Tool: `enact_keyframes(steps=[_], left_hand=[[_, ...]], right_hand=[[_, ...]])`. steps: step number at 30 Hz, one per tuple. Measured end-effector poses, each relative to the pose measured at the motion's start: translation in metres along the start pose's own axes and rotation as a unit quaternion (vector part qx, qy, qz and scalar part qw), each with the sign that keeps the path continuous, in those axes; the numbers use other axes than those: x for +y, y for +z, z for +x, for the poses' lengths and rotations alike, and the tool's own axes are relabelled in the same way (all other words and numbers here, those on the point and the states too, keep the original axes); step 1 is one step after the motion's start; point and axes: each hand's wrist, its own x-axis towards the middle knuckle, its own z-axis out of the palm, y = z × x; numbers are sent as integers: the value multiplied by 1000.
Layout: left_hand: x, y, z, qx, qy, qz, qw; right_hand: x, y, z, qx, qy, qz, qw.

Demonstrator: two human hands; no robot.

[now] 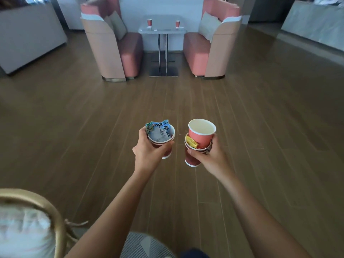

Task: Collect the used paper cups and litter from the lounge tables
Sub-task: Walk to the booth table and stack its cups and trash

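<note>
Dim, cool daylight comes from the far end and washes the table (pixel 162 29) top in pale glare. The floor (pixel 74 118) has a faint sheen and shadows are weak. Wide-angle distortion bends the edges, and the chair (pixel 37 211) at lower left is blurred.

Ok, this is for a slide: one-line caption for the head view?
Left hand grips wrapper-stuffed cups, right hand grips a cup stack; two more cups stand on the booth table ahead.
</note>
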Motion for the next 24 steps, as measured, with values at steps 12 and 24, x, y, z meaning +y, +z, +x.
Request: enact_keyframes(steps=[12,24], left_hand=[[-10,63,181,18,-15,5,1000],[-4,125,355,68,-41,17,997]], right_hand=[[27,7,206,-23,20,1,1000],[34,-2,413,-53,3,-30,998]])
